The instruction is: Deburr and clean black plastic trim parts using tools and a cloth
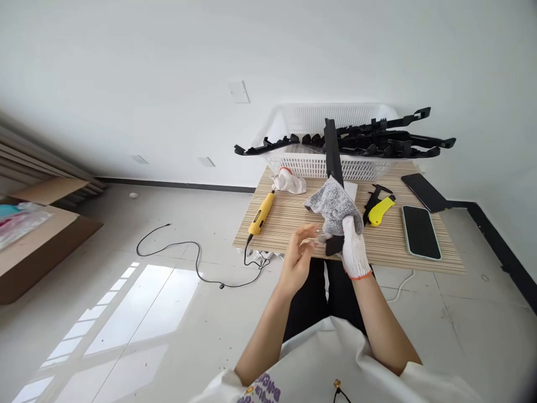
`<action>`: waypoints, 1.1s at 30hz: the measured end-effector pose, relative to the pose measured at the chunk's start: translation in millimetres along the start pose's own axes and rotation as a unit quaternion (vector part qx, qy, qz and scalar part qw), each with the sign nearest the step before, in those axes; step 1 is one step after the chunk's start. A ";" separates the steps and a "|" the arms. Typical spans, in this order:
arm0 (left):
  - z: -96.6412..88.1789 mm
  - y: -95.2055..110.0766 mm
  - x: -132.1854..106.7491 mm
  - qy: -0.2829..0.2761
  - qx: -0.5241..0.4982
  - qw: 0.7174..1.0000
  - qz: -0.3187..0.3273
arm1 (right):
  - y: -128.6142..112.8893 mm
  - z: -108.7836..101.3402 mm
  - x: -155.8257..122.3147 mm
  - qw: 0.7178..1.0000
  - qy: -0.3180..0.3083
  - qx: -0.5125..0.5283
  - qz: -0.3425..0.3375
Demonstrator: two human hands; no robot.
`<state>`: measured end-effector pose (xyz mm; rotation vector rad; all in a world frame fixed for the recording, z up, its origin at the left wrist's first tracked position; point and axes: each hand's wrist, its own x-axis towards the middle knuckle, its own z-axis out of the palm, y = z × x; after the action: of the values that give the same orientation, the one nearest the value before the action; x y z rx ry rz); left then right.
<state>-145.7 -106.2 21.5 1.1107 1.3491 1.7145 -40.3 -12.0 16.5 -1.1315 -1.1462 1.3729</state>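
My right hand (353,246), in a white knit glove with an orange cuff, grips a grey cloth (333,206) wrapped over a long black plastic strip (332,151) that slopes up toward the basket. The strip's near end pokes out just left of the glove. My left hand (298,252) is bare, fingers apart and slightly curled, hovering beside that near end above the table's front edge, holding nothing.
A wooden slatted table (390,246) carries a yellow rotary tool (260,214) with a black cord, a spare white glove (289,181), a yellow utility knife (380,211), two phones (419,232), and a white basket (327,163) of long black parts. A cardboard box (37,240) sits at the left.
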 end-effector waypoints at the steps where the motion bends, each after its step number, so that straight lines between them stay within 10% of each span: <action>1: -5.7 -6.7 -4.0 -0.004 0.029 0.999 -0.034 | -0.7 1.0 0.0 1.000 0.003 -0.005 0.013; 9: 0.8 -6.2 -1.2 -0.091 -0.045 0.972 -0.214 | -13.6 2.0 -8.0 0.979 -0.134 -0.051 0.147; 19: 4.4 -17.9 42.5 -0.148 -0.175 0.928 -0.295 | -42.1 -20.2 14.5 0.935 -0.244 -0.254 -0.031; 29: -4.4 -12.4 46.9 -0.261 -0.166 0.933 -0.182 | -70.5 -12.1 -5.6 0.888 -0.301 -0.293 -0.188; 33: -5.4 -0.6 36.2 -0.202 -0.134 0.958 -0.152 | -71.6 -11.7 -9.8 0.884 -0.312 -0.285 -0.202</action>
<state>-165.3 -75.9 28.1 0.9726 0.9419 1.3120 -19.7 -15.6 86.6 -0.7542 -2.2259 1.1091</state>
